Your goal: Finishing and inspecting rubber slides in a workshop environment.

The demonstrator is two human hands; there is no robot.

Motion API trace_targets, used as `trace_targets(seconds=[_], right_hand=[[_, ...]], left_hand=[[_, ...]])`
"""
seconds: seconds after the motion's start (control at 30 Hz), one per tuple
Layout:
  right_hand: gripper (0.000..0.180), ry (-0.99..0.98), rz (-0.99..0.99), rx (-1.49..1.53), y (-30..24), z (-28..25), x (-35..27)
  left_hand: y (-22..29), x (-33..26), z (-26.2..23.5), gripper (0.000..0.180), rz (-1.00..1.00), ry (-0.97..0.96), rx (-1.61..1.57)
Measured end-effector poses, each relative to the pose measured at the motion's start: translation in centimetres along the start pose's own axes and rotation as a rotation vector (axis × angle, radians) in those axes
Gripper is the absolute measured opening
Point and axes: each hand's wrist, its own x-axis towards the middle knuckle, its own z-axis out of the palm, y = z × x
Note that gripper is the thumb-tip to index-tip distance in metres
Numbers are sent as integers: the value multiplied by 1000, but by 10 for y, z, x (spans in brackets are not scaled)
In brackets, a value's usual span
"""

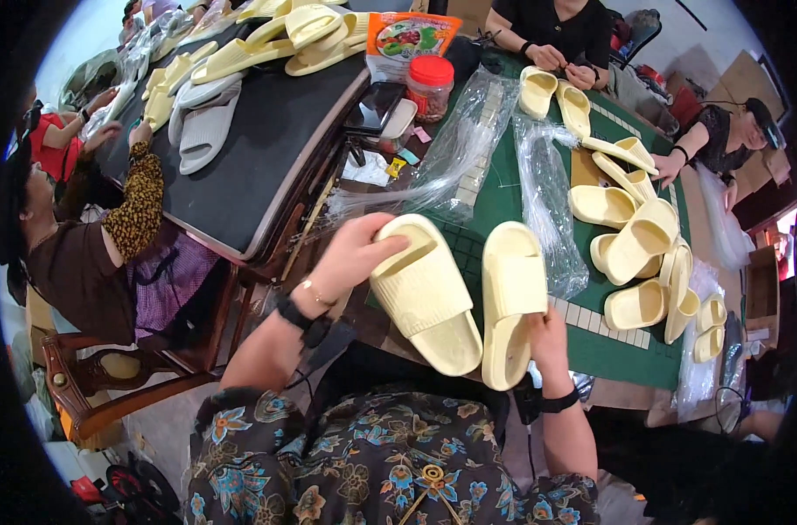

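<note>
Now | your left hand (359, 258) grips left pale-yellow slide sandal (423, 306), far-left edge | your right hand (549, 341) grips right slide sandal (514, 282), right edge | side by side, near; long axes near-to-far, left slanting.

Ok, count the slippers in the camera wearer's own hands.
2: a pale yellow slipper in the left hand and a second slipper in the right hand. Neither is hidden.

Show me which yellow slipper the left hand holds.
The left slipper of the front pair: the left hand grips it, whereas the right slipper is in the right hand.
</note>
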Motion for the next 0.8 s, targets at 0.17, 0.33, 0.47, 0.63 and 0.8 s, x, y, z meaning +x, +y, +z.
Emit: trace_targets(seconds=[0.17,0.33,0.47,0.63,0.8], right_hand=[[32,-73,-134,-146,-21,12,-14],[48,-104,-109,-355,-38,8,-28],[51,-153,-167,-466,-38,9,-34],[53,-233,-118,-263,-30,11,-38],[56,-241,-105,-212,-30,11,-42]], left_hand=[[-40,24,41,60,196,288,406],[-57,-23,72,59,211,276,521],[-62,-20,65,55,296,218,456],[-54,23,35,24,303,392,457],[-74,67,10,17,150,458,701]])
